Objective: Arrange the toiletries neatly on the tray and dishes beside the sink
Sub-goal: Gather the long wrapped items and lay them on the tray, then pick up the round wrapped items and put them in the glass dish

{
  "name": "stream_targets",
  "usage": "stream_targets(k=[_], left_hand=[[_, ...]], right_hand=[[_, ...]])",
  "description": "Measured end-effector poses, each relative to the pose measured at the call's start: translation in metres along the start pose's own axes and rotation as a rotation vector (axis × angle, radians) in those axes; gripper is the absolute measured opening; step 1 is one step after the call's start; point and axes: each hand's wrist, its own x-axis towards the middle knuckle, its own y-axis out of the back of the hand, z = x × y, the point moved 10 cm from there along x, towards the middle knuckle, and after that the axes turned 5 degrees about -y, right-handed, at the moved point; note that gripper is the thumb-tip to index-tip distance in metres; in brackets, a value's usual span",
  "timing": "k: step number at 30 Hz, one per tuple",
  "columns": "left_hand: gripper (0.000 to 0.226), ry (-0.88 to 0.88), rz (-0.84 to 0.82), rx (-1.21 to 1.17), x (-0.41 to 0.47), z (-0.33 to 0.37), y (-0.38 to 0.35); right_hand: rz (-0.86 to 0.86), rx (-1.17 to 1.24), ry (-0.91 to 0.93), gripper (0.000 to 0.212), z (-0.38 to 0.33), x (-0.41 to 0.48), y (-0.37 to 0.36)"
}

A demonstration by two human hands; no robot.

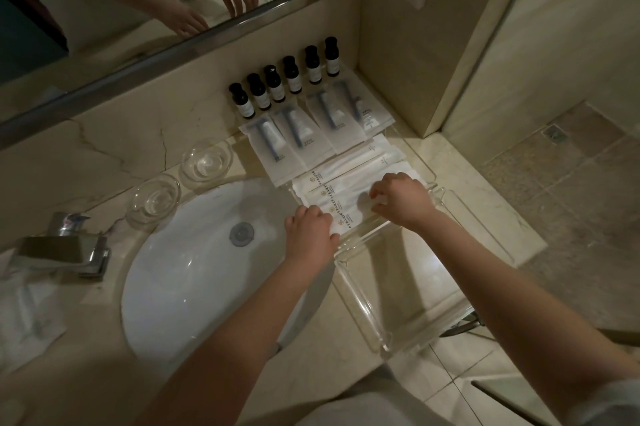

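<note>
Both hands lie palm-down on the near row of white sachets [341, 199] in the clear tray [408, 301]: left hand [310, 230] with fingers curled flat over the near-left packet ends, right hand [401, 199] with fingertips bent, pressing the right ends; neither pinches anything. Six dark-capped bottles [284, 83] are lined along the far wall, toothbrush packets [311, 135] fanned just near of them. Judged mostly done: near half of tray bare, two glass dishes [180, 183] left of it empty.

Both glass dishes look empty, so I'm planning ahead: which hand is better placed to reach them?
Left hand, probably: the glass dishes sit on its side, above the sink; the right hand would cross over.
</note>
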Motion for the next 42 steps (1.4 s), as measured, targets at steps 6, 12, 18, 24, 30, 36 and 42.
stream_targets(k=[6,12,18,24,30,36,42], left_hand=[[0.034,-0.001,0.107,0.033,-0.016,-0.021,0.038],[0.042,0.072,0.214,0.057,-0.059,-0.078,0.077],[0.045,0.19,0.286,-0.014,-0.143,-0.156,0.086],[0.046,0.421,0.181,-0.045,-0.243,-0.254,0.052],[0.048,0.651,0.129,-0.114,-0.345,-0.346,0.014],[0.047,0.847,0.167,-0.285,-0.44,-0.413,-0.012],[0.049,0.942,0.111,-0.239,-0.498,-0.448,-0.03]], right_hand=[[0.113,0.037,0.101,0.035,-0.04,-0.02,0.024],[0.158,0.016,0.258,0.041,-0.119,-0.051,0.025],[0.084,-0.028,0.405,0.043,-0.22,-0.085,-0.012],[-0.023,-0.089,0.56,0.043,-0.33,-0.124,-0.066],[-0.183,-0.156,0.698,0.044,-0.429,-0.162,-0.13],[-0.402,-0.244,0.781,0.051,-0.502,-0.199,-0.2],[-0.481,-0.348,0.827,0.057,-0.553,-0.226,-0.249]])
